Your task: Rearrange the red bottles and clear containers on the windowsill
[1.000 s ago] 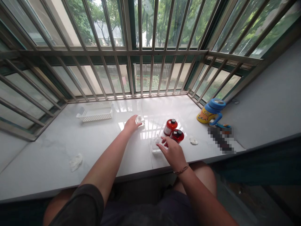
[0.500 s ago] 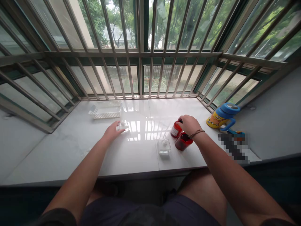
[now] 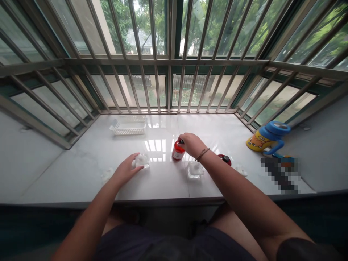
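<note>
My right hand pinches the dark top of a red bottle with a pale label, held upright at the middle of the white counter. My left hand has its thumb and fingers round the sides of a small clear square glass jar with something white and rounded in it. A second clear square glass jar stands between the hands, nearer me, its contents hard to make out. Behind my right forearm a second red bottle with a black top is partly hidden.
A white perforated basket lies at the back left. At right stand a blue and yellow mug and a blurred-out dark object. Small white pieces lie right of my forearm, others by the left one. Metal bars line the window.
My right hand has carried one red bottle leftward, away from the other. My left hand and its glass jar have come nearer to me. The view has shifted slightly.
</note>
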`<move>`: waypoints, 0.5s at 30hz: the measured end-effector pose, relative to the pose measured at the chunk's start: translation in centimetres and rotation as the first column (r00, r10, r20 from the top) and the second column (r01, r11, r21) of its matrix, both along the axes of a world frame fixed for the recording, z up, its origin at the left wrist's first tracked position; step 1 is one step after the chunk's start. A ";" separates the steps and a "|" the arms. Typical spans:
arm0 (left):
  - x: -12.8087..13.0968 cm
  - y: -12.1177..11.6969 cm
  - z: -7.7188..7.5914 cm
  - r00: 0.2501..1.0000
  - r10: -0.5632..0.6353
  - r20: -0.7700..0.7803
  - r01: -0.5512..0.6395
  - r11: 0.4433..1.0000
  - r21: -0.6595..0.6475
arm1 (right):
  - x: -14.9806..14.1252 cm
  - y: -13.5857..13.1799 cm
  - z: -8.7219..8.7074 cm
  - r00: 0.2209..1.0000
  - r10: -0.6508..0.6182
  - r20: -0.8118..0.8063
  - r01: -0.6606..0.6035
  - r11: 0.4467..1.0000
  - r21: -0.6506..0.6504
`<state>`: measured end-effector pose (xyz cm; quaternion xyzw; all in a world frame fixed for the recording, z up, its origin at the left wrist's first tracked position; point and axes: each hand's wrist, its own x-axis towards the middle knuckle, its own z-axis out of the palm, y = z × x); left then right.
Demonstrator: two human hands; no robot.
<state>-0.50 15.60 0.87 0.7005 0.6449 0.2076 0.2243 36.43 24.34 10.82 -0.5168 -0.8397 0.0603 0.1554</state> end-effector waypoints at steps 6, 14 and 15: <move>0.0 -3.7 0.3 0.997 0.015 -0.072 0.007 0.953 0.302 | -0.3 -2.6 0.6 0.994 0.105 -0.026 -0.105 0.994 0.009; -4.8 -14.6 -0.9 0.893 0.450 -0.031 -0.354 0.743 0.568 | 6.2 -8.1 -0.9 0.968 -0.025 0.248 0.056 0.991 -0.120; -5.9 -16.0 -1.9 0.862 0.503 -0.059 -0.394 0.740 0.544 | 6.5 -8.4 -1.1 0.966 -0.019 0.259 0.061 0.986 -0.156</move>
